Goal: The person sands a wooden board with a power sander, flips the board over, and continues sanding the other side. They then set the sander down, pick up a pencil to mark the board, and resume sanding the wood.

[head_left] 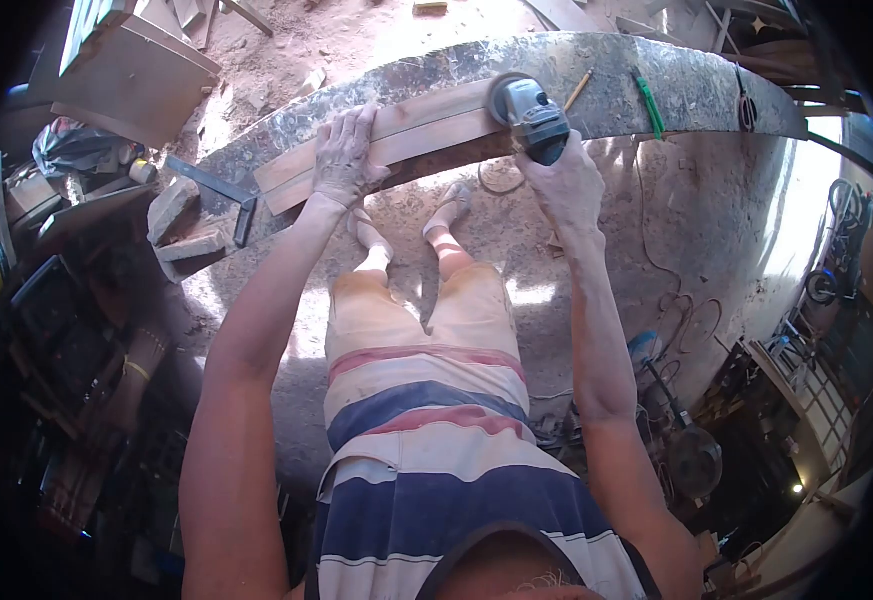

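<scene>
My right hand (568, 185) is closed around the back of an angle grinder (536, 118). The grinder's round disc rests against or just over the right end of a long wooden board (441, 108); contact cannot be made out exactly. A lengthwise line divides the board, so it may be two strips side by side. Toward the board's left part, my left hand (346, 158) lies on top with its fingers stretched out and its thumb toward the near edge. The board lies along a worn, stained workbench (606, 75).
Right of the grinder on the bench are a pencil (578, 90), a green-handled tool (648, 103) and scissors (746, 108). A metal square (218, 188) and wood blocks (172, 210) sit at the left end. A cord (646, 220) hangs down to the floor. Wooden furniture (136, 85) stands upper left.
</scene>
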### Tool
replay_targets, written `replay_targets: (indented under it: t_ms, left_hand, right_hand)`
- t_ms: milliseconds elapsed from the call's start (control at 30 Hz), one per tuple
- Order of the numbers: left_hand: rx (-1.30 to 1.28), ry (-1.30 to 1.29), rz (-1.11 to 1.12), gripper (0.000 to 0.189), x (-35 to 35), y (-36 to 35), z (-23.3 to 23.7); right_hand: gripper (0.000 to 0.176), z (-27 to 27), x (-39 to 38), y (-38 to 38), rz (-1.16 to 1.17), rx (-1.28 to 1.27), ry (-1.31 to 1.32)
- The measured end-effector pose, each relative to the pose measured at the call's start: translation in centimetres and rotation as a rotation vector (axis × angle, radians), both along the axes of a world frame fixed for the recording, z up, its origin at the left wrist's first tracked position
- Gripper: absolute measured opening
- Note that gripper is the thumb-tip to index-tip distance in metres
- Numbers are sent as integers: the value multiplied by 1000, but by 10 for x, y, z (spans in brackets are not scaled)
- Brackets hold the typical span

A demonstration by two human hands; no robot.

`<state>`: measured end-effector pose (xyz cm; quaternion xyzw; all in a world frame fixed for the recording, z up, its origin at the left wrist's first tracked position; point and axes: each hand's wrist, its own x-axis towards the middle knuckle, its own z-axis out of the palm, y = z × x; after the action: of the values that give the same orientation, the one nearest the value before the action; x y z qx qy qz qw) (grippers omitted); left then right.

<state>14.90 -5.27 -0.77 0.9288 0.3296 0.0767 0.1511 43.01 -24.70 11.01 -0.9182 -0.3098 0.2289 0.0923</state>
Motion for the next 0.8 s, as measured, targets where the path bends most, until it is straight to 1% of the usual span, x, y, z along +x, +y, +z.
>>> replay_targets:
  t_ms: [100,133,200,233,267,300,367,400,433,533,633,767,800]
  left_hand:
    - [-5,11,0,112,0,0,-1]
    - [1,25,-4,113,-1,0,-2]
    - [12,44,-18,114,-1,2,-4]
    - [-5,32,-19,110,0,2,-3]
    - [-23,21,-19,106,0,1,-2]
    - [-39,13,-17,102,0,1,-1]
    - [-30,25,-21,101,0,2,-2]
    - [-21,45,-23,100,-2,2,-2]
    - [-9,64,-26,100,-2,2,-3]
    - [-6,16,-24,102,-1,1,-2]
    - [-28,31,-16,113,1,0,2]
    - [-33,53,-15,111,1,0,5]
    - [-23,48,-18,111,1,1,4]
  right_hand:
    - [64,5,-26,12,124,78,91]
    - [61,4,-35,19,224,35,96]
    - [59,4,-52,27,372,115,16]
    - [58,4,-56,29,447,152,-26]
    - [56,2,-57,31,484,138,-44]
    - [57,0,-52,32,446,116,-35]
    - [59,-6,-40,30,377,73,-8]
    - [59,1,-31,28,354,104,-5]
    - [59,3,-22,26,318,75,-4]
    - [60,9,-2,22,221,15,-1]
    - [63,8,14,16,153,38,26]
    - [64,-1,15,12,45,42,35]
    - [64,-2,10,13,49,27,73]
